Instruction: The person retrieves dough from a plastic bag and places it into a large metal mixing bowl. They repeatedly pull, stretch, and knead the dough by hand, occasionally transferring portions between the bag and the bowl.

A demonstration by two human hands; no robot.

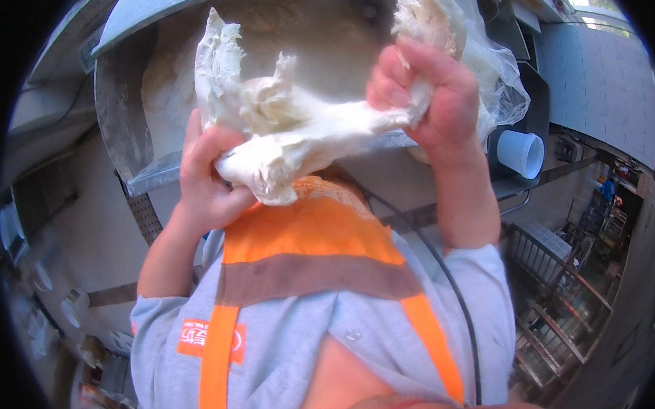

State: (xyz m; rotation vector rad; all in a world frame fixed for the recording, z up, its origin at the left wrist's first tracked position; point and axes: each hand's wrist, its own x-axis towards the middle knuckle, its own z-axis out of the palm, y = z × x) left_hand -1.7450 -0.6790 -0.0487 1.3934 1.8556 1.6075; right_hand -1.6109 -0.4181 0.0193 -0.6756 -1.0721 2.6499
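Observation:
A thick piece of pale, sticky dough (pixel 302 134) is stretched between my two hands, raised near the front edge of a metal trough. My left hand (pixel 210 165) grips its left end, where a ragged flap stands up above the fingers. The other end is squeezed in my right hand (pixel 429 90), with a torn lump sticking up out of the fist. Behind the dough lies the floury inside of the metal trough (pixel 132 180), with more pale dough (pixel 169 85) at its left side.
Crumpled clear plastic sheeting (pixel 500 82) hangs over the trough's right end. A white plastic bucket (pixel 521 153) lies tilted on a dark shelf beside it. A black cable (pixel 445 270) runs down my front, over an orange apron (pixel 307 233). Metal racks (pixel 549 260) stand at the right.

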